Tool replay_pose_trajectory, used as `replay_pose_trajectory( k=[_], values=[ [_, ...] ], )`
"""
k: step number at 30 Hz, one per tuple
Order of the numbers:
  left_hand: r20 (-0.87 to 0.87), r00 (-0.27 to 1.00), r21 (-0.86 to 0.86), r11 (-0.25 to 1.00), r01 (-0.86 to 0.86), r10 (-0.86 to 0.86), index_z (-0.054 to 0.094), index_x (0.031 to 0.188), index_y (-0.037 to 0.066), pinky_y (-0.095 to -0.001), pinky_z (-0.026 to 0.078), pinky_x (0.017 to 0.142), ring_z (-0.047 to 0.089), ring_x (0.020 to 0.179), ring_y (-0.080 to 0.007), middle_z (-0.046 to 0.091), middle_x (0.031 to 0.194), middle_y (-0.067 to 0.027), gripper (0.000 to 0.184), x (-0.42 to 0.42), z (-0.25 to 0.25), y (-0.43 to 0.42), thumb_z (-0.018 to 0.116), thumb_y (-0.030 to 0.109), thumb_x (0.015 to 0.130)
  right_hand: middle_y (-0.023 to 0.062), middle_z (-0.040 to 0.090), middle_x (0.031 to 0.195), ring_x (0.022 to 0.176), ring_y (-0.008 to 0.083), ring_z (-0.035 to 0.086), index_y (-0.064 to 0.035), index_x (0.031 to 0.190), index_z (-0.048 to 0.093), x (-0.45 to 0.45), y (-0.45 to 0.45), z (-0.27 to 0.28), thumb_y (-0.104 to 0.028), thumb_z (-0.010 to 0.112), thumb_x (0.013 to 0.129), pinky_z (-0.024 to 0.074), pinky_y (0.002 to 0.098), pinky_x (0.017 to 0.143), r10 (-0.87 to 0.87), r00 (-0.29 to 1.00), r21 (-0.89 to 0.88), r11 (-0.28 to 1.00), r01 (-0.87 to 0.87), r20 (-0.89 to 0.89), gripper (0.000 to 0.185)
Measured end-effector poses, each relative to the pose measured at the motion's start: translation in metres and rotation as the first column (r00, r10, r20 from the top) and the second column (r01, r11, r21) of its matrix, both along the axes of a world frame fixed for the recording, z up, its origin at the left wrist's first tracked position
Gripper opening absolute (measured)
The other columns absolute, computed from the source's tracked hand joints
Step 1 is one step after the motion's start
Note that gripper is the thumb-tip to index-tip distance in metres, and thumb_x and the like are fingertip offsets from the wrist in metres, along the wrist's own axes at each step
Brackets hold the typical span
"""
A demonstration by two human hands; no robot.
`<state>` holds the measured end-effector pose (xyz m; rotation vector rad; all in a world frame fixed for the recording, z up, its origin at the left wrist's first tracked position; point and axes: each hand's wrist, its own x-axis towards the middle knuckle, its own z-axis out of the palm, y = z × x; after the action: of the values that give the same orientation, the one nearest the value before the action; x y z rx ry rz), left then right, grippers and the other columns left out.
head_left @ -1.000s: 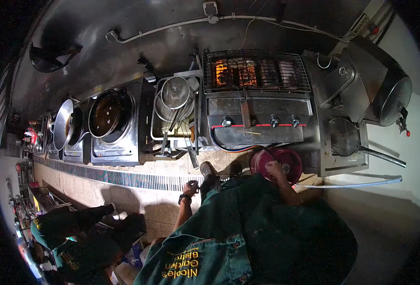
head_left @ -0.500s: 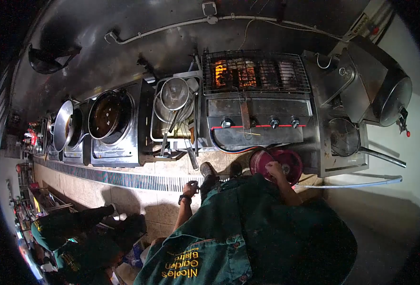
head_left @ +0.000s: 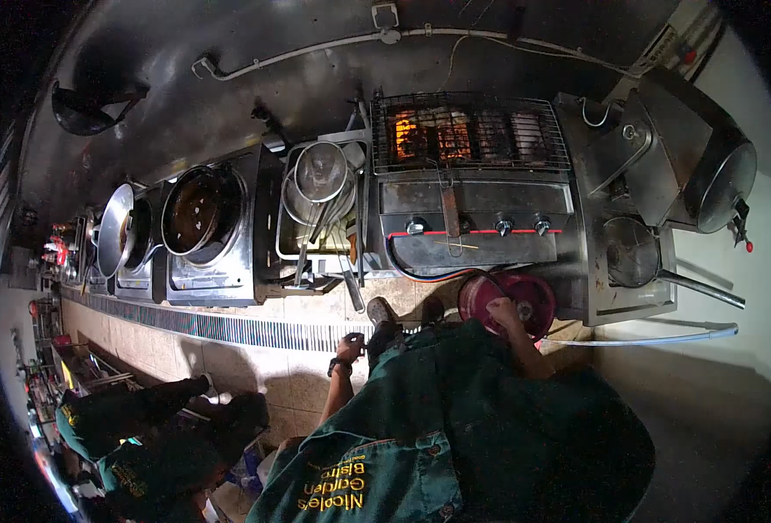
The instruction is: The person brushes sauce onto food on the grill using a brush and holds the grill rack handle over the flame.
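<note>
At the lower middle, my left hand (head_left: 349, 348) hangs beside my leg with a dark watch on its wrist. Its fingers are curled, with a small dark thing at the fingertips too unclear to name. My right hand (head_left: 505, 312) is closed over the red gas cylinder (head_left: 532, 295) on the floor; what lies within its fingers is hidden. A gas hose (head_left: 438, 278) runs from the grill front to the cylinder. Above it stands a gas grill (head_left: 477, 196) with knobs, glowing orange at its left burners. A wire grill basket (head_left: 525, 139) lies on top, its handle hanging over the front.
Left of the grill stand a tray with strainers (head_left: 320, 172) and burners with a dark wok (head_left: 196, 213). A fryer basket (head_left: 632, 251) sticks its handle out at right. A floor grate (head_left: 229, 329) runs behind a co-worker in green (head_left: 142, 427). A pale hose (head_left: 656, 340) crosses at right.
</note>
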<state>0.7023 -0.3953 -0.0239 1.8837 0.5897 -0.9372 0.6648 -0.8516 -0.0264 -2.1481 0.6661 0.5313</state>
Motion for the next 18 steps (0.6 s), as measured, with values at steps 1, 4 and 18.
replay_pose_trajectory(
  k=[1,4,18],
  values=[
    [-0.008,1.0,-0.009,1.0,-0.018,0.018,0.057,0.105,0.006,-0.0267,0.046,0.043,0.059,0.055,-0.0126,0.063,0.07,-0.0058,0.036,0.0,0.003,-0.001,0.053,0.033,0.08,0.012,0.063,0.071,0.065,0.0215,0.062,-0.0039,0.081,0.065,-0.001,-0.001,-0.005,-0.024,0.059,0.071,0.0484,0.0341,0.064,0.069,0.996,-0.074,0.995,-0.065,0.062,0.023],
    [-0.015,0.999,-0.021,0.999,-0.043,0.043,0.057,0.104,0.006,-0.0265,0.046,0.043,0.059,0.054,-0.0127,0.063,0.07,-0.0065,0.036,0.0,0.003,-0.003,0.053,0.032,0.081,0.0114,0.063,0.069,0.065,0.0207,0.062,-0.0034,0.08,0.065,-0.001,0.002,0.002,-0.025,0.059,0.071,0.048,0.0341,0.063,-0.023,1.0,-0.025,0.999,0.023,-0.014,0.024],
    [-0.028,0.998,-0.034,0.998,-0.059,0.059,0.056,0.103,0.004,-0.0262,0.044,0.04,0.058,0.052,-0.014,0.062,0.068,-0.007,0.036,-0.002,0.01,-0.006,0.053,0.032,0.081,0.0092,0.061,0.065,0.059,0.0185,0.059,-0.0024,0.081,0.064,-0.01,-0.006,-0.031,-0.023,0.059,0.072,0.0464,0.0327,0.057,0.006,1.0,0.019,1.0,-0.005,-0.017,0.023]
  ],
)
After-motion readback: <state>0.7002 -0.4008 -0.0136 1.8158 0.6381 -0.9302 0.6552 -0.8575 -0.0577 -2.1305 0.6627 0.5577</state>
